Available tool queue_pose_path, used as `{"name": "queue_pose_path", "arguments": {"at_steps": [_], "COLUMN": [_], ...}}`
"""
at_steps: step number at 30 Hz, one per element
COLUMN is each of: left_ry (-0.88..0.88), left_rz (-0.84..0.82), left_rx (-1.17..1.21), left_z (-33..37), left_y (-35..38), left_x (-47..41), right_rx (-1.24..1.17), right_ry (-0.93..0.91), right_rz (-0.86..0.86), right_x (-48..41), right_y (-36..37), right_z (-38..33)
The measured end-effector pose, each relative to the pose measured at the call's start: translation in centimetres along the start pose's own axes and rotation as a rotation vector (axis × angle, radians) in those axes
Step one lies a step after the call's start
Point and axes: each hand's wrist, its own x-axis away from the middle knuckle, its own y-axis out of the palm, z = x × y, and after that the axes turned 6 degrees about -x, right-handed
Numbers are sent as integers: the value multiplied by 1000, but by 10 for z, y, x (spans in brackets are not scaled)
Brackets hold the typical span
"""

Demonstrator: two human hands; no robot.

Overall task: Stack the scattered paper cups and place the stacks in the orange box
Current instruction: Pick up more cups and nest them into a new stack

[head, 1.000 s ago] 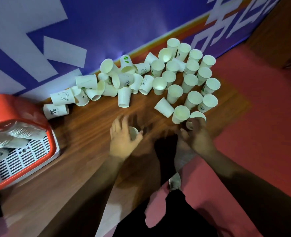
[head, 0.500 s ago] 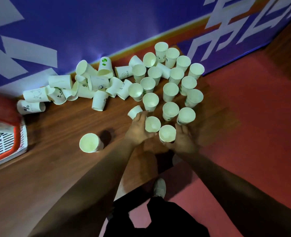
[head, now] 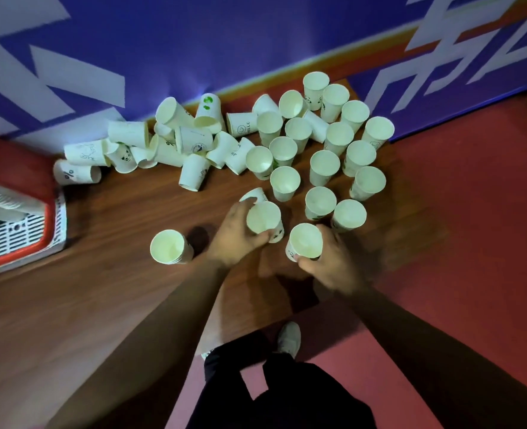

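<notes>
Paper cups (head: 319,150) are spread on the wooden table (head: 110,292), and one is gripped in each hand.

Stacked cups are seen lying flat inside the orange box (head: 44,212) at the left edge; an upright cup (head: 264,220) is enclosed by the curled fingers of the left hand (head: 236,239), mouth upward; another upright cup (head: 305,243) is clasped by the right hand (head: 333,264); one cup (head: 170,247) stands alone just left of the hands; cups near the wall are tipped on their sides.

A brown wooden tabletop (head: 101,305) is spread beneath both hands. A blue banner (head: 194,41) with large white characters is hung beyond them. Red floor (head: 472,243) is seen to the right of the hands, and a pale shoe (head: 289,338) below them.
</notes>
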Motion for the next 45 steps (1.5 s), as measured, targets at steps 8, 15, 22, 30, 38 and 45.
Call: {"name": "queue_pose_path", "arguments": {"at_steps": [8,15,22,30,38,45], "left_ry": [-89,-137,-147,-65,-114,11], "left_rz": [293,240,57,9,-129,-222], "left_rx": [146,-4,-239,-111,253,-131], "left_z": [-45,-102,-136,-153,-151,-176], "left_y": [-111,-143,-113,-146,-181,-167], "left_x": [59,95,90,98,103,96], "right_rx": [-13,-18,-105,-121,7,172], "right_ry": [-146,-164,-167,-185,-202,-180], "right_rz": [86,-13,-13,-128,-244,-283], "right_x": [2,0,11,16,9,8], "right_y": [18,62,93,108,162,198], "right_z": [-85,-155,-176,-202,-211,-197]}}
